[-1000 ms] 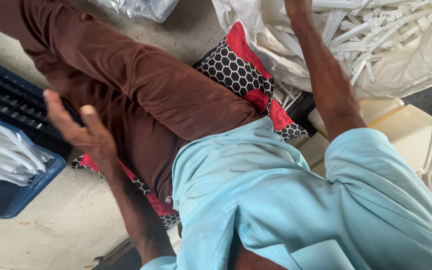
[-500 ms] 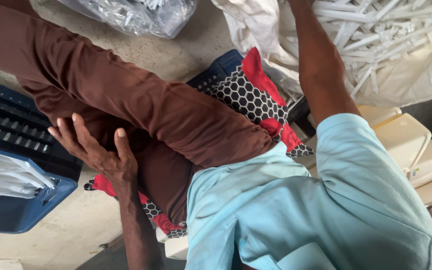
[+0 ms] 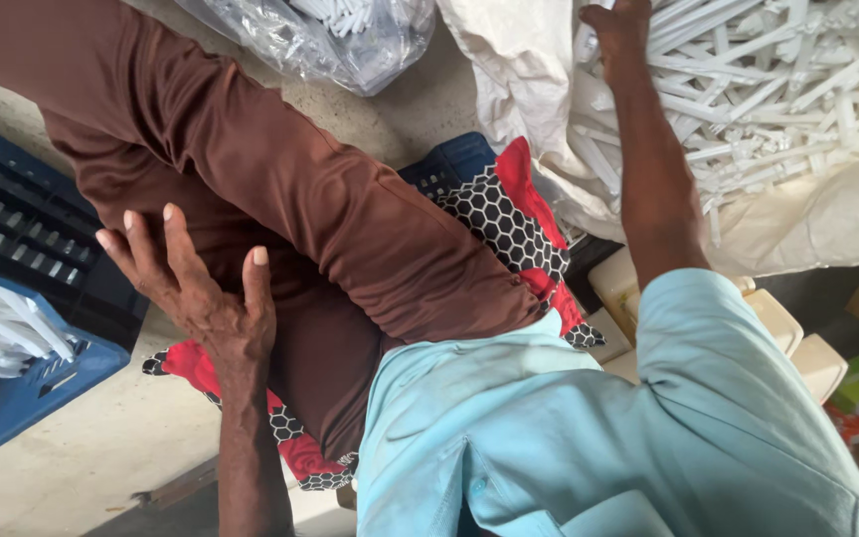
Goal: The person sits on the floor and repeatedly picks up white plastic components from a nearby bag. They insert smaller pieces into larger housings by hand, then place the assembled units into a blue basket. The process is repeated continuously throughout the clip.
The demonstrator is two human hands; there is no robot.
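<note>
1. White plastic sticks fill the pale sack around my right hand, which reaches in; whether it pinches one I cannot tell.
2. I judge them light, stiff and slippery; grip one mid-length.
3. Their long axes lie every way, many slanting away rightward.
4. My left hand is spread and empty, resting on my thigh.

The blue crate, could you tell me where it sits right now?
In the head view, the blue crate sits at the lower left edge, on the floor beside the brown-trousered leg.
</note>
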